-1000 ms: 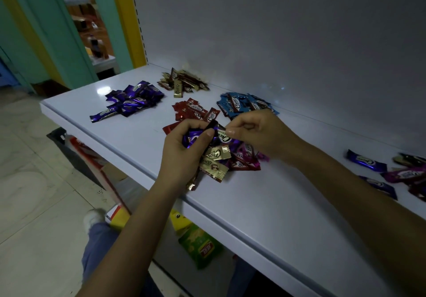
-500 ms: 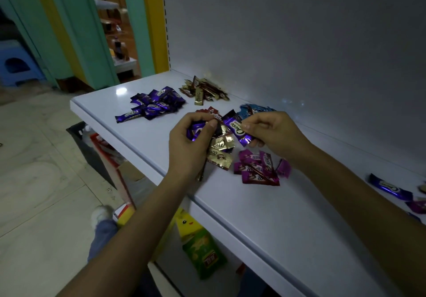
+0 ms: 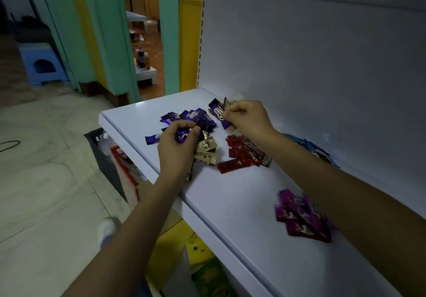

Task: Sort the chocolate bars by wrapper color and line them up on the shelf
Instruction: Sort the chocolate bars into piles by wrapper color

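A: Where is the purple bar [image 3: 217, 112]?
B: Pinched in the right hand [image 3: 250, 118], at one o'clock from the purple pile [image 3: 192, 117] on the shelf [image 3: 242, 204].
A: And the left hand [image 3: 177, 145]?
B: Curled round a bunch [image 3: 204, 151] – purple and gold bars – with the red pile [image 3: 244, 156] at three o'clock.
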